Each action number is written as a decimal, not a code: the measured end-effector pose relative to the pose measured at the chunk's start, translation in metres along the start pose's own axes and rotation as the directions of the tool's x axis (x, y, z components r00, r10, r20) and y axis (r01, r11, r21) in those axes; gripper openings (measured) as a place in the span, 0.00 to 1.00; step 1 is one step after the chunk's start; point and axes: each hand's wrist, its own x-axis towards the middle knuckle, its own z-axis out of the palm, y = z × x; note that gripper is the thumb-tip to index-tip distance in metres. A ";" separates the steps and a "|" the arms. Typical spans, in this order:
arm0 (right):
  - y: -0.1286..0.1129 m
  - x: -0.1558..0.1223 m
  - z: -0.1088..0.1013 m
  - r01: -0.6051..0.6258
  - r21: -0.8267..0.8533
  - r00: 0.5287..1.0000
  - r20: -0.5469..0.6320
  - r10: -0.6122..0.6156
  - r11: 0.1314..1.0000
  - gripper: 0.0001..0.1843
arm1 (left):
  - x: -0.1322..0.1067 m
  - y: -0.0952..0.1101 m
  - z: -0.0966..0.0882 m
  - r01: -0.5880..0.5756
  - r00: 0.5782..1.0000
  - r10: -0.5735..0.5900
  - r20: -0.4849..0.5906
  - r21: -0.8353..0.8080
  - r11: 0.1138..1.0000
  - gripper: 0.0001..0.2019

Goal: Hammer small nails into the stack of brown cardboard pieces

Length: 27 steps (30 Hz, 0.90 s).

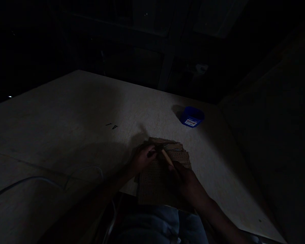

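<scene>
In dim light, my right hand is wrapped round the wooden handle of a hammer. The dark hammer head lies just beside the fingertips of my left hand. Those left fingers are pinched together over the upper left part of a stack of brown cardboard; what they hold, if anything, is too dark to make out. Rows of small dark marks or holes run across the top sheet. The stack lies at the table's near edge and overhangs it toward my lap.
Several dark nails lie on the pale table, left of the cardboard. A blue plastic tub with a white label stands at the back right. A pale cable curves across the left side and down past the near edge.
</scene>
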 end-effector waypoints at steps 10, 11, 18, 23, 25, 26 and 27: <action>0.019 -0.016 -0.004 -0.033 0.272 0.947 -0.300 0.118 0.962 0.29 | 0.004 0.016 -0.006 -0.142 0.990 0.142 0.008 0.050 0.989 0.10; 0.023 -0.017 -0.003 -0.041 0.300 0.942 -0.306 0.137 0.953 0.29 | 0.004 0.016 -0.006 -0.138 0.990 0.138 0.008 0.054 0.989 0.10; 0.043 -0.024 0.017 -0.062 0.526 0.920 -0.300 0.253 0.848 0.26 | 0.006 0.009 -0.001 -0.125 0.992 0.125 0.009 0.011 0.992 0.07; 0.047 -0.028 0.029 -0.045 0.606 0.923 -0.280 0.265 0.794 0.26 | 0.008 0.007 0.001 -0.111 0.994 0.110 0.013 0.022 0.994 0.07; 0.047 -0.028 0.030 -0.047 0.620 0.921 -0.277 0.275 0.783 0.26 | 0.009 0.008 0.001 -0.105 0.994 0.105 0.022 0.030 0.994 0.07; 0.047 -0.028 0.030 -0.049 0.629 0.919 -0.277 0.282 0.776 0.26 | 0.010 0.009 0.001 -0.104 0.994 0.104 0.026 0.030 0.994 0.07; 0.048 -0.028 0.030 -0.051 0.640 0.916 -0.275 0.291 0.767 0.26 | 0.010 0.010 0.001 -0.104 0.994 0.103 0.028 0.027 0.994 0.07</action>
